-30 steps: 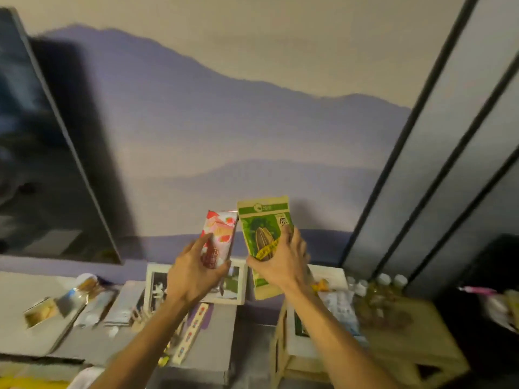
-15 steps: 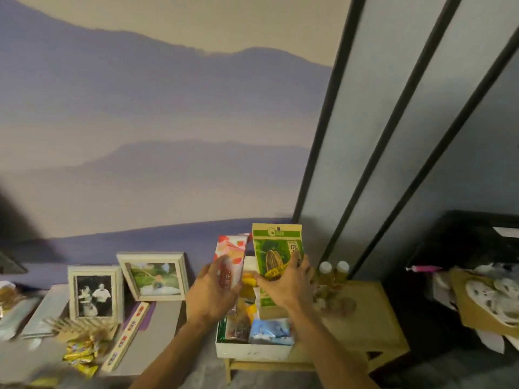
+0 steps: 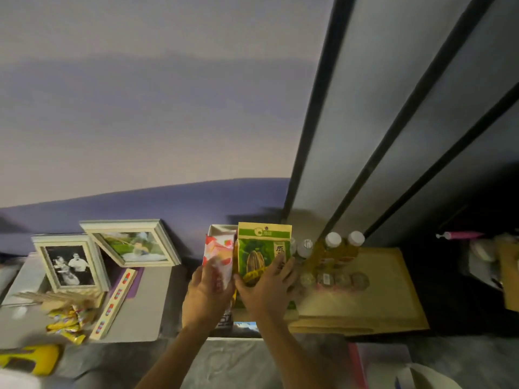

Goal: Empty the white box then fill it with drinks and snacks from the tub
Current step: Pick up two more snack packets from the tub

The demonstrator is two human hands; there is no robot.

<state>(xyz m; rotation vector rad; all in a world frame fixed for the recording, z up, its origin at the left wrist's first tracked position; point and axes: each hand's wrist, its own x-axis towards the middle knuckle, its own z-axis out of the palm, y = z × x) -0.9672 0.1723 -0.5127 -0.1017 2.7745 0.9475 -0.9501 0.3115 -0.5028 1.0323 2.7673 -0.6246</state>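
The white box (image 3: 222,230) sits on the left part of a low wooden counter (image 3: 387,299), against the purple wall; only its far rim and a bit of its near end show past the hands. Compared with 0.5 s ago, both packets have sunk lower over the box and the view has tipped down, so the hands sit closer to the box's middle. The left hand (image 3: 203,296) has its fingers wrapped around a red and white snack packet (image 3: 220,252), held upright. The right hand (image 3: 266,293) grips a green seed bag (image 3: 262,254) with fingers spread over its front, the 2 packets just beside each other. Inside the box a blue packet (image 3: 245,326) shows at the near end. Right of the box stand 4 capped bottles (image 3: 341,248) and a row of small round tubs (image 3: 334,280); the counter beyond them lies bare to its right edge. To the left, a grey counter (image 3: 148,304) carries 2 photo frames (image 3: 70,262), and yellow wrappers (image 3: 68,322).
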